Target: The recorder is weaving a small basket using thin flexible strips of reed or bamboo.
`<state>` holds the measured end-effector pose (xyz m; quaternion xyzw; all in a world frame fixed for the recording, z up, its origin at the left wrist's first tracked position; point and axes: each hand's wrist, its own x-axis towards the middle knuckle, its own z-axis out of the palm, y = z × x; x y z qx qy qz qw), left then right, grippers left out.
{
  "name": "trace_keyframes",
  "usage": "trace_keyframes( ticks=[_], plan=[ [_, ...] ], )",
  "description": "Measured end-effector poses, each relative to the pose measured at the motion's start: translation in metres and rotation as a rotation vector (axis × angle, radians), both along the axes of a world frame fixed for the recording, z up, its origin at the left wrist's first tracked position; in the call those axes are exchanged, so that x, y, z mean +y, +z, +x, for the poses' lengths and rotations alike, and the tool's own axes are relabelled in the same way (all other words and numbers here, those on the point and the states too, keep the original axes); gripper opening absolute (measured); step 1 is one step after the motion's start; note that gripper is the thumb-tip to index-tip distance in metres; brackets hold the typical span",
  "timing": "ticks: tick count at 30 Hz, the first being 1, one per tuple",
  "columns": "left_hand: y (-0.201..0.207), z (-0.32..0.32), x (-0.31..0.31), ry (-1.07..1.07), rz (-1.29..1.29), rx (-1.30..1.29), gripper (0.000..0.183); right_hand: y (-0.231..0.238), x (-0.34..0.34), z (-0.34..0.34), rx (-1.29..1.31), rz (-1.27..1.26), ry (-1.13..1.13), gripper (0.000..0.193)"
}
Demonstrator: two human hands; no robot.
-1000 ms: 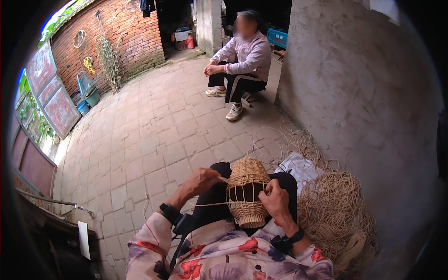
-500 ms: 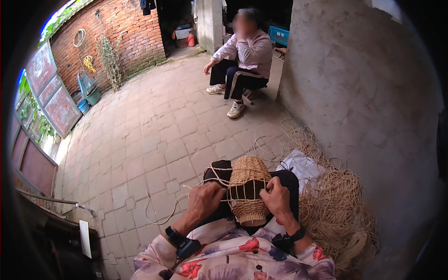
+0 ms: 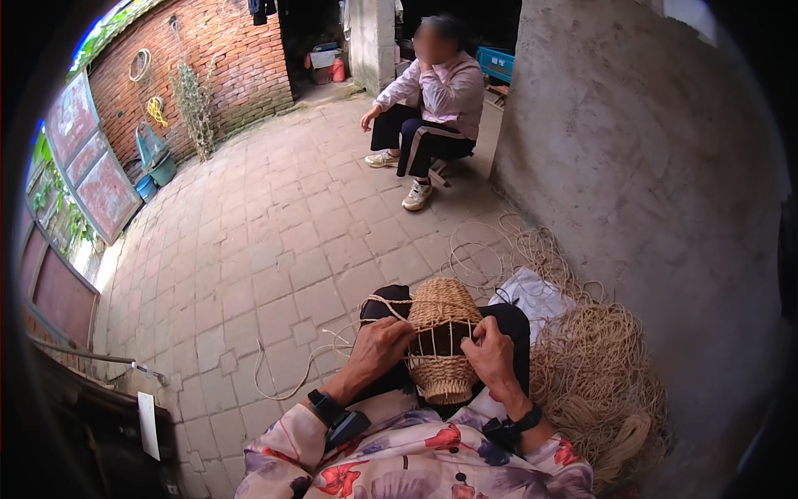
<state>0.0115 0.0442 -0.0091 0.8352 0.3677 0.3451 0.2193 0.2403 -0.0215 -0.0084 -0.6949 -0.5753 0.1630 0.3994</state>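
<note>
A tan woven straw basket [image 3: 445, 301] lies across my lap between my knees, its narrow neck toward me. Across its middle is an unwoven gap where thin upright strands show. My left hand [image 3: 381, 348] is closed at the gap's left edge, fingertips pinching a straw cord. A loop of this cord [image 3: 384, 300] crosses my dark left knee to the basket, and a loose tail [image 3: 287, 395] trails on the paving. My right hand [image 3: 490, 349] grips the basket's right side, thumb and fingers at the strands. Its fingertips are partly hidden.
A large heap of loose straw cord [image 3: 594, 374] lies at my right, beside a white sheet [image 3: 532, 295] and the grey wall [image 3: 640, 166]. Ahead, another person [image 3: 440, 100] sits on a low stool. Paving stones [image 3: 249, 249] stretch to a brick wall [image 3: 191, 75].
My left hand has moved right, from out beside the basket to the gap's edge; the cord stretched across the gap no longer shows. My right hand stays nearly where it was.
</note>
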Motion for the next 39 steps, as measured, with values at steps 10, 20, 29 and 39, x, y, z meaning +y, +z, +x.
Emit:
trace_keyframes(
  ticks=[10,20,29,39],
  plan=[
    [-0.084,-0.281,0.023,0.957,-0.012,0.484,0.013,0.001,0.003,0.0,-0.01,0.029,-0.006,0.025],
    [-0.001,-0.034,-0.003,0.224,-0.011,0.015,0.014,0.0,0.0,0.003,0.0,0.009,-0.014,0.026],
    [-0.046,-0.064,0.025,0.212,0.074,0.079,0.009,0.002,-0.001,0.001,0.016,0.0,-0.012,0.027],
    [-0.074,-0.292,-0.004,0.957,-0.274,0.627,0.024,-0.005,0.003,0.004,0.019,0.023,-0.026,0.026]
  ],
)
